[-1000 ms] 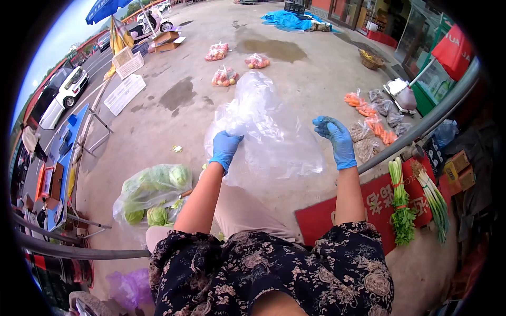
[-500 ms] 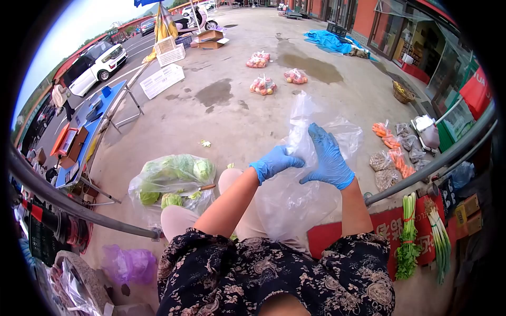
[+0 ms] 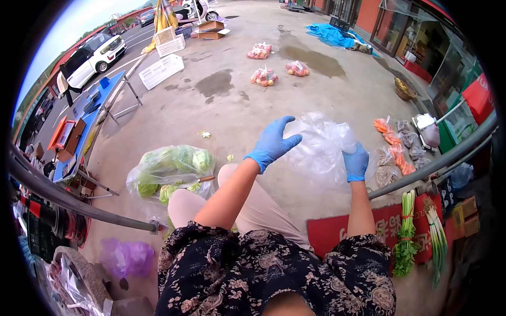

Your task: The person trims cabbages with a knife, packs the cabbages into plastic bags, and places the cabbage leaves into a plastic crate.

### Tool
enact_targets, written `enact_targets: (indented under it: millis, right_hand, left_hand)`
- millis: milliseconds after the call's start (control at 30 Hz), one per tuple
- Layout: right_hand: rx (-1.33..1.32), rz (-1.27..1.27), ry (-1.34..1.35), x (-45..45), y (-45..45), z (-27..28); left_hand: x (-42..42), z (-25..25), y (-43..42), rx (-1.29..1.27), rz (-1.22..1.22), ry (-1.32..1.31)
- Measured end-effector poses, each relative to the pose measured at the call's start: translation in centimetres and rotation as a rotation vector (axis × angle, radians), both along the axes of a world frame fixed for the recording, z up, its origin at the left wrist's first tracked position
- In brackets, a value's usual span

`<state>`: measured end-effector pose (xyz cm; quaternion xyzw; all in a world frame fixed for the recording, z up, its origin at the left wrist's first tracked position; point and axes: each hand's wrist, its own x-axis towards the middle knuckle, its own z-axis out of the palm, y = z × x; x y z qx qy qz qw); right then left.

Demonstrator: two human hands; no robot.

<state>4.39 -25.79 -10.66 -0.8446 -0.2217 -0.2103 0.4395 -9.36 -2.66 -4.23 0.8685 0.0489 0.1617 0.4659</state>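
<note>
A large clear plastic bag (image 3: 320, 147) hangs bunched in front of me. My right hand (image 3: 356, 161), in a blue glove, is closed on its right side. Left of the bag, my left hand (image 3: 272, 143), also gloved in blue, has its thumb and fingers apart and holds nothing. Green cabbages (image 3: 179, 163) lie in another clear bag on the ground, left of my knees. A knife with a brown handle (image 3: 206, 179) rests at that bag's right side.
Bagged fruit (image 3: 264, 77) sits ahead. Carrots (image 3: 387, 132), celery (image 3: 406, 231) and green onions (image 3: 437, 237) lie at the right. Metal rails (image 3: 443, 155) cross both sides. A purple bag (image 3: 127, 258) is at lower left. A person (image 3: 66, 87) stands beyond a blue table (image 3: 100, 110).
The clear bag, first spread out, has been gathered up and now bunches toward the right. My left hand has let go and moved away from it; my right hand has closed on it.
</note>
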Motion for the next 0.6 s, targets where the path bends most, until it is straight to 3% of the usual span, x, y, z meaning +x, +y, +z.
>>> enact_targets:
  millis: [67,100,167,233,367,467,500,600]
  right_hand:
    - [0.237,-0.140,-0.085,0.6,-0.3,0.2]
    - [0.113,-0.259,-0.256,0.4,0.1,0.4]
    - [0.311,-0.232,-0.378,-0.9,3.1,-0.2]
    - [0.546,0.106,-0.224,-2.3,4.6,-0.7]
    - [0.306,0.664,0.558,-4.3,3.4,0.6]
    - [0.546,0.836,0.736,-3.2,2.9,-1.7]
    - [0.711,0.907,0.894,-3.2,3.1,-1.9]
    - [0.879,1.057,1.171,-3.2,3.7,-3.4]
  left_hand:
    - [-0.3,-0.6,-0.9,-0.009,-0.038,-0.096]
    - [-0.2,-1.4,-2.0,-0.023,-0.064,-0.137]
    - [0.5,-3.8,-4.2,-0.053,-0.046,-0.115]
    - [1.7,-6.0,-4.3,-0.164,-0.043,-0.102]
    - [2.8,-8.4,-2.5,-0.483,-0.109,-0.116]
    - [2.8,-8.1,-2.3,-0.653,-0.276,-0.120]
    - [2.7,-7.9,-2.3,-0.713,-0.345,-0.103]
    - [2.4,-7.1,-2.4,-0.772,-0.408,-0.046]
